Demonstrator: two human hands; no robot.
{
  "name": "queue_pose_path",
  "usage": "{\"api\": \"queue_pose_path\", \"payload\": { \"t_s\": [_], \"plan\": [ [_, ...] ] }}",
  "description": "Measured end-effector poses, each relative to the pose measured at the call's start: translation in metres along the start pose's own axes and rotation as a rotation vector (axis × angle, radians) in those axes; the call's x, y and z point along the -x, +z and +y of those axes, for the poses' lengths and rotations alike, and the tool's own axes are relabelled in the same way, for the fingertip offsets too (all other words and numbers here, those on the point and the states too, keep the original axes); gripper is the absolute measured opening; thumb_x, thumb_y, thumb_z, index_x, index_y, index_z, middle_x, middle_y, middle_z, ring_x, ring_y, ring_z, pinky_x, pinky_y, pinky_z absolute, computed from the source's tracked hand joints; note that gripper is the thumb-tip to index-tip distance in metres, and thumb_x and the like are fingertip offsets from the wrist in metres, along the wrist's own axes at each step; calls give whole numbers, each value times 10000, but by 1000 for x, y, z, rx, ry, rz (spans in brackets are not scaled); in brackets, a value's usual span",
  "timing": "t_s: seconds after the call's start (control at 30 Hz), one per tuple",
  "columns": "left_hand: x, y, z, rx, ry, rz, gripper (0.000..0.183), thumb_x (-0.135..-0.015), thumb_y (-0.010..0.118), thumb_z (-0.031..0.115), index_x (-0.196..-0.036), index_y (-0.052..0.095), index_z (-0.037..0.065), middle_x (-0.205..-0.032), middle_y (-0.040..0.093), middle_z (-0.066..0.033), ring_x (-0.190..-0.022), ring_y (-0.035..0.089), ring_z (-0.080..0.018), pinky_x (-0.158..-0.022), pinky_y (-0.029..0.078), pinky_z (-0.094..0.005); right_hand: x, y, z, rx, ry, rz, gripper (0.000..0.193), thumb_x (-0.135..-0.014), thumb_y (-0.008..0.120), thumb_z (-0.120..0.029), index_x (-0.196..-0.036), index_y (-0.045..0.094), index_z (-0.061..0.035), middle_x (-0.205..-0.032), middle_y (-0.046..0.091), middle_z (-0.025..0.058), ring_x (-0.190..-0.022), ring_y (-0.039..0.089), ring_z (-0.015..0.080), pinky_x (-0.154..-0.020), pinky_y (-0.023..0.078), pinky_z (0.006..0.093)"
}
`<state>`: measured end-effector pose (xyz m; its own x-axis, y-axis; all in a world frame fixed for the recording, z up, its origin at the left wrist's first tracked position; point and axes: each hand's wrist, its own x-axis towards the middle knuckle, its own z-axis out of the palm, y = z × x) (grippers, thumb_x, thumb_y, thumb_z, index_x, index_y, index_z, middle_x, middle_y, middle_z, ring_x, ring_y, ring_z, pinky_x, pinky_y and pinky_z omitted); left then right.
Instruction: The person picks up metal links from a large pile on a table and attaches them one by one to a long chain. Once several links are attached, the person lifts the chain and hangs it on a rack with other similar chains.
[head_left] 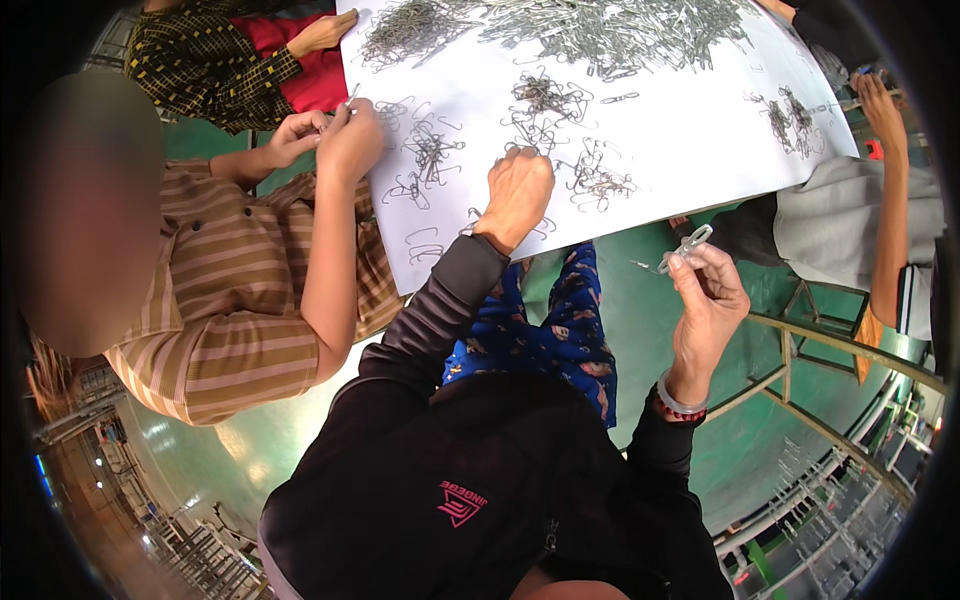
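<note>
Grey piece (684,249): you have it up in your right hand (705,290), in front of the floor (640,330) in this view, to the right of the part of the table edge nearest you.
Its long axis: it runs on a slant, from lower left at your fingertips to upper right.
Which way it points: the rounded, looped end is at the upper right; the narrower end is at the lower left, where a thin wire (641,264) shows to the left.
Its look: pale grey with a slight shine, slim, with a long oval opening in the looped end; the lower end is too small to make out fully.
Your right grip: thumb and fingers are pinched together on the piece.
Your left hand (520,195): it is over the near part of the white table (690,135), knuckles up and fingers curled toward a pile of wire hooks (545,95); the fingertips are hidden, so you cannot tell whether they hold anything.
Beside that hand: another hook cluster (600,182) lies just to its right, tangled and dark.
Far side: a broad heap of grey pieces (620,30) lies with its long shapes at many angles.
</note>
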<state>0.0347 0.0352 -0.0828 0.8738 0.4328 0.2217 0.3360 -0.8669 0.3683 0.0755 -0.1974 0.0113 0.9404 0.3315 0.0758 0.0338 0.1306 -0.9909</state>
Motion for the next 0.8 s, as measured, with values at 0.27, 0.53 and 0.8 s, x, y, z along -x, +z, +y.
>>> {"api": "queue_pose_path", "payload": {
  "t_s": [0.27,0.53,0.8],
  "plan": [
    [-10,-26,12,279,-71,67,183,-782,599,155,-832,645,-15,-780,648,-165,-722,629,-306,-654,495,-392,13,-4,2,-15,-52,-19,231,-729,678,114,-933,628,18,-835,629,33,-767,568,73,-687,471,197],
    [34,-111,87,1151,-107,-254,168,-866,605,140,-944,607,-9,-809,628,-46,-712,590,-103,-693,474,-255,32,7,15,23,-62,-42,217,-729,693,83,-930,641,18,-821,638,20,-710,533,50,-652,451,189],
    [70,-95,110,905,166,18,94,-871,545,46,-947,544,-9,-926,584,-123,-848,597,-211,-762,471,-317,44,22,21,13,-164,22,196,-737,690,76,-919,642,21,-797,619,11,-699,514,56,-626,423,190]
  ]
}}
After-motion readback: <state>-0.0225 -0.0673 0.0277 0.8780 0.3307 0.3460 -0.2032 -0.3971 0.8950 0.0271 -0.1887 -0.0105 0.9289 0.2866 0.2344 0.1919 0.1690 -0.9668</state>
